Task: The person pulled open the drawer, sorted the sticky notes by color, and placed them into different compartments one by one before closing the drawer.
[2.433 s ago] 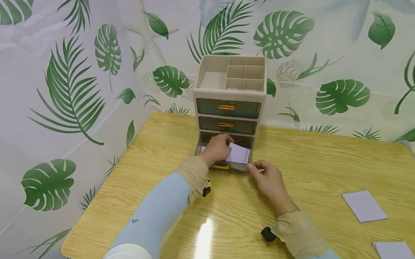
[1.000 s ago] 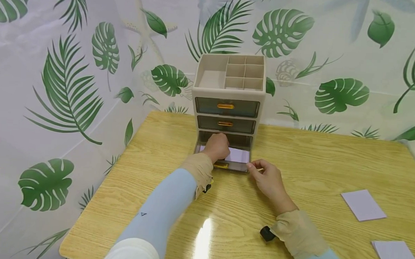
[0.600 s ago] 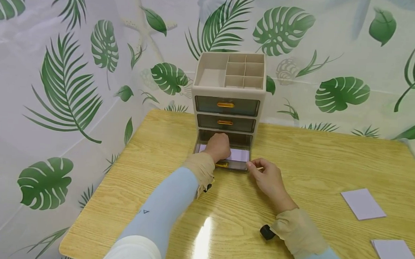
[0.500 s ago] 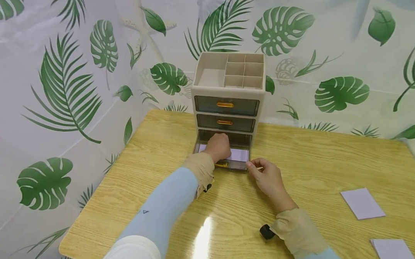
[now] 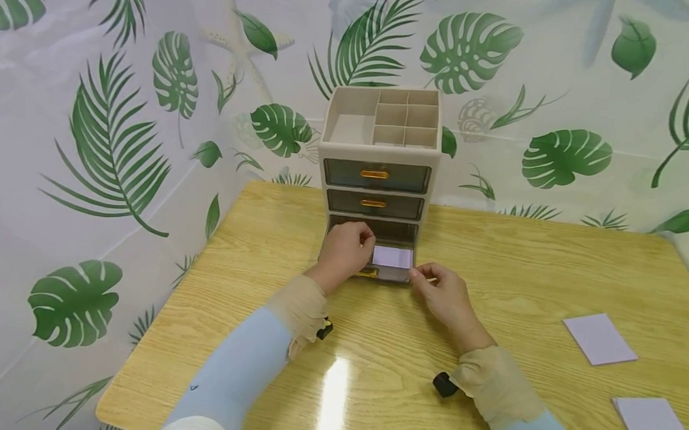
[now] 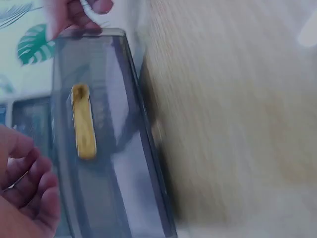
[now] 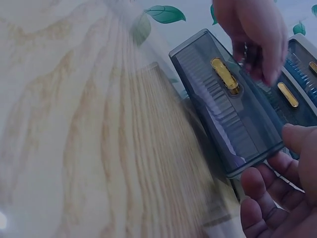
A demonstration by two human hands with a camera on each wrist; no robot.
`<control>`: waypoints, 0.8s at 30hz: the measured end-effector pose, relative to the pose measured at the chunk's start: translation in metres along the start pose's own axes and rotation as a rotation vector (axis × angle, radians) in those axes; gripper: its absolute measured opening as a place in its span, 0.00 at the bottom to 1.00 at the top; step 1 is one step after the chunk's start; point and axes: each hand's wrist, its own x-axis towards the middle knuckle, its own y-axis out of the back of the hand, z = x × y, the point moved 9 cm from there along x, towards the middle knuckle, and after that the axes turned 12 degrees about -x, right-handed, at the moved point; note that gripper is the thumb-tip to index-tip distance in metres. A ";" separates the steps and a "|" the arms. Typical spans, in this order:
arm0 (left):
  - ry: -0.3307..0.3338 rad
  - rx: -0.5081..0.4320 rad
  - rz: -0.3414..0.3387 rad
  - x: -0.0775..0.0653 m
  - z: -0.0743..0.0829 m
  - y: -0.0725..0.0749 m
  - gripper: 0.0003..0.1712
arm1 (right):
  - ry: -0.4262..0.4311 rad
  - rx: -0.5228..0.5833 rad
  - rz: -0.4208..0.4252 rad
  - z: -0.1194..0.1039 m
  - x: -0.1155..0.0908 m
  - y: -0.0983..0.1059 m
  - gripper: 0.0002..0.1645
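Observation:
A beige desktop organizer (image 5: 380, 154) stands at the back of the table with its bottom drawer (image 5: 392, 275) pulled out. Inside that smoky, see-through drawer lies lilac paper (image 5: 392, 257), which also shows through the drawer front in both wrist views. My left hand (image 5: 345, 248) is over the drawer's left part, fingers loosely curled and holding nothing; it hides that side of the drawer. At the drawer's right front corner, my right hand (image 5: 442, 293) pinches the edge between thumb and fingers. The yellow drawer handle (image 7: 225, 74) faces the front, untouched by either hand.
On the right of the wooden table (image 5: 492, 260) lie a lilac paper pad (image 5: 600, 339) and another lilac stack (image 5: 658, 426), cut off by the frame. Two upper drawers (image 5: 374, 205) are pushed in. A leaf-patterned covering (image 5: 483, 86) rises behind the table.
My left hand pressed down inside the drawer, then came up and left off the paper. The paper it held tilted earlier now lies flat. My right hand stayed at the drawer corner.

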 end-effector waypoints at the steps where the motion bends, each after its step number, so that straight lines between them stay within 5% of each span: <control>1: -0.009 -0.011 0.057 -0.006 -0.002 0.011 0.07 | -0.005 0.002 -0.011 0.001 0.000 0.000 0.22; 4: -0.003 -0.080 0.198 -0.027 -0.016 0.039 0.04 | -0.011 0.005 -0.042 0.001 -0.002 0.000 0.22; 8: 0.105 -0.219 0.285 -0.050 -0.047 0.059 0.07 | 0.020 -0.005 -0.062 0.000 -0.001 0.000 0.21; 17: 0.377 -0.467 0.270 -0.079 -0.090 0.043 0.15 | 0.044 0.005 -0.067 0.000 -0.002 0.001 0.20; 24: 0.417 -0.544 0.293 -0.084 -0.096 0.034 0.16 | 0.037 0.009 -0.067 -0.003 -0.003 0.000 0.20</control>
